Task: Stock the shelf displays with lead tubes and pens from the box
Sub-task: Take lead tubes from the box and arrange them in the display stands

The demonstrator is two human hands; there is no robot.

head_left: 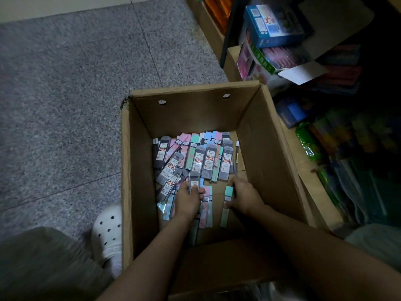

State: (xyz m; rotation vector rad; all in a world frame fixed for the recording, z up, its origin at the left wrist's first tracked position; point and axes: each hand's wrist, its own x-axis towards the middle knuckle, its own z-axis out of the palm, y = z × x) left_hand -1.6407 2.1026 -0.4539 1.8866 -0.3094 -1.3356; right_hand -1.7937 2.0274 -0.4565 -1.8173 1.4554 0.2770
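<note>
Down in the box (138, 170), I am gathering stock: left hand (188, 199) pinching a grey tube (193, 181), right hand (245, 197) curling round a pen (236, 164), both needing lifting to the shelf.

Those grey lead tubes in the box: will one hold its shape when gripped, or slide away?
The grey lead tube that the left hand grips looks like a flat, hard plastic case, so probably stiff and light. Its glossy face suggests it may slip. Loosely heaped in the cardboard box, neighbours would likely slide if nudged.
</note>
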